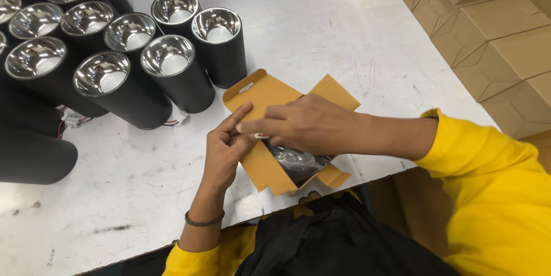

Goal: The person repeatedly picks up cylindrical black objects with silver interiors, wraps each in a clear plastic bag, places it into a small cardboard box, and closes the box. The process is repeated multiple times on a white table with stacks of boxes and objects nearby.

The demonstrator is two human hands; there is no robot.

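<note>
Evidently mid-packing: my left hand (225, 149) pinches the open brown cardboard carton (270, 167) while my right hand (304, 124) grips something small above the dark, plastic-wrapped item (295, 161) inside, flaps unclosed.

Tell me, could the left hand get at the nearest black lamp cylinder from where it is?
Probably yes: the left hand rests at the cardboard box, and only bare white table lies between it and the nearest black cylinder.

Black cylinder lamps (172, 63) crowd the left; white table (321, 29) beyond lies open.
</note>
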